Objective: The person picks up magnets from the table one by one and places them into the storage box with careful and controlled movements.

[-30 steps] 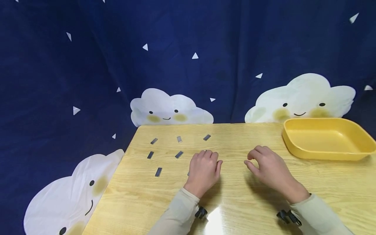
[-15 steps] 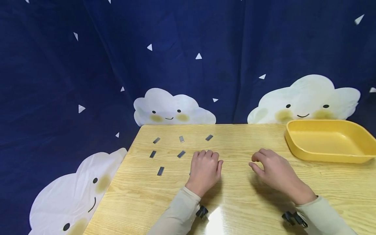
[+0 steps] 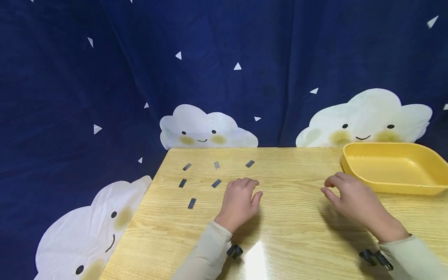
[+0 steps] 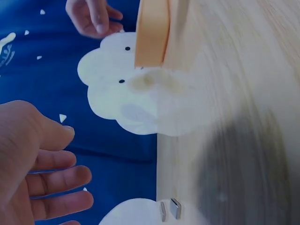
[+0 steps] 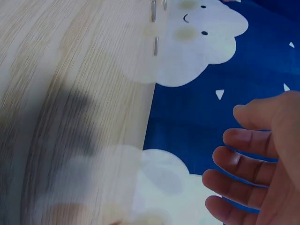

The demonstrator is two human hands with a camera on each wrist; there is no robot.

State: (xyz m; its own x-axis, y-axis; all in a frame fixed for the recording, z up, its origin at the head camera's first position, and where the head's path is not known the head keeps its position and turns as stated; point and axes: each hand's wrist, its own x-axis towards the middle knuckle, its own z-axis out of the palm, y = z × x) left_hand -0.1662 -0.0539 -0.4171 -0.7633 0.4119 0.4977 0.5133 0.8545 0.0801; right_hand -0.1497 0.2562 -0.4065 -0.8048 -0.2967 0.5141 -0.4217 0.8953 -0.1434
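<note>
1. Hovering over the table (image 3: pixel 287 221) in the head view, my left hand (image 3: pixel 239 202) is near the small flat pieces (image 3: pixel 216 183), one seemingly half hidden behind it; my right hand (image 3: pixel 358 200) is just beside the yellow tray (image 3: pixel 402 188). I judge this the approach, nothing gripped yet; lifting a piece would call for lowering my left fingers and pinching its thin edges.
2. From the left wrist, my left fingers (image 4: pixel 61 180) are loosely bent, slightly apart, empty; two pieces lie apart from them.
3. From the right wrist, my right fingers (image 5: pixel 243 164) are relaxed, slightly spread, holding nothing; pieces lie well apart from them.
</note>
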